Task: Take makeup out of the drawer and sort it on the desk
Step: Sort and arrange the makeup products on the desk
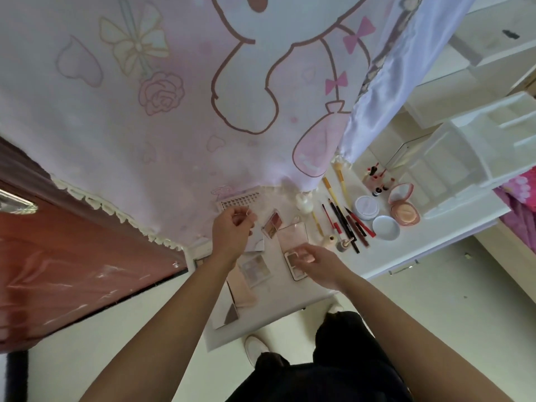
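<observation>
The small palette has brown squares in a white case and lies near the front edge of the white desk. The right hand pinches its top end. The left hand is curled up, and I cannot tell if it holds anything.

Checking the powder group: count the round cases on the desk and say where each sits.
3, all right of the pencils: a white closed one, a pale bluish one near the desk's front edge, an open pink compact beside them. The curtain may hide more.
</observation>
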Demonstrator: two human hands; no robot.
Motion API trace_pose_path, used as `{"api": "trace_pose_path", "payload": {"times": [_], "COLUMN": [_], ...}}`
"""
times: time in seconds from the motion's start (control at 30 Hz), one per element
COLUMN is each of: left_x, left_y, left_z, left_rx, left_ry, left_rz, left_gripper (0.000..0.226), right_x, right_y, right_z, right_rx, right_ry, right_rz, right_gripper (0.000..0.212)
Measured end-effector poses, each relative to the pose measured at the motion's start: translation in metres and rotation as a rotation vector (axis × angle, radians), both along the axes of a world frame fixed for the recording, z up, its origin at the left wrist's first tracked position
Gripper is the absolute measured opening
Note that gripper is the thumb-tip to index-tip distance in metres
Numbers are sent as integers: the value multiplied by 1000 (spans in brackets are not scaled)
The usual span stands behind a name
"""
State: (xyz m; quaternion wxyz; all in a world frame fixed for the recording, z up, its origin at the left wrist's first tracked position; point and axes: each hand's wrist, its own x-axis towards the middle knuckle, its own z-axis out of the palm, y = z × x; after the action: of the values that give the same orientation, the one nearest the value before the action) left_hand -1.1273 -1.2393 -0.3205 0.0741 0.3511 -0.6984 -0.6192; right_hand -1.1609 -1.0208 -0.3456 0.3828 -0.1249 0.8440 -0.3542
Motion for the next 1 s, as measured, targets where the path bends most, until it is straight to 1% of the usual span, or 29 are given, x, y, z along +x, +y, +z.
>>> {"api": "trace_pose_path", "payload": {"times": [0.07,0.1,0.23,0.37,0.43,0.5,0.57,0.6,0.7,0.77,0.87,0.93,1.0], "left_x": [-19,-30,-77,-118,-128,-133,-136,-137,-137,-136,-126,-110,-89], "left_y": [-2,-2,1,1,1,3,4,4,3,0,-6,-8,-11], "left_z": [-13,-19,-44,-69,-81,-91,-97,-100,-104,-106,-104,-100,-96], "left_rx": [-66,-92,-128,-89,-71,-106,-168,-231,-488,-545,-590,-630,-673], "left_ry": [-14,-19,-52,-123,-176,-233,-269,-293,-351,-355,-345,-361,-433], "left_rz": [-39,-53,-56,-45,-76,-125,-177,-217,-375,-415,-358,-257,-123], "left_gripper": [7,6,9,3,3,7,11,15,26,30,33,34,40], "right_x": [0,0,-7,-15,-16,-14,-13,-14,-16,-16,-15,-13,-10], "right_y": [2,3,7,12,15,18,19,19,20,22,22,22,21], "right_z": [-14,-21,-45,-64,-73,-79,-82,-84,-86,-86,-85,-85,-86], "right_rx": [167,200,193,165,166,181,200,209,253,275,293,292,284], "right_ry": [156,191,233,246,237,205,179,169,155,148,151,165,182], "right_rz": [151,195,320,309,305,291,274,266,227,198,184,173,150], "right_gripper": [41,42,41,31,26,25,24,24,23,27,36,37,35]}}
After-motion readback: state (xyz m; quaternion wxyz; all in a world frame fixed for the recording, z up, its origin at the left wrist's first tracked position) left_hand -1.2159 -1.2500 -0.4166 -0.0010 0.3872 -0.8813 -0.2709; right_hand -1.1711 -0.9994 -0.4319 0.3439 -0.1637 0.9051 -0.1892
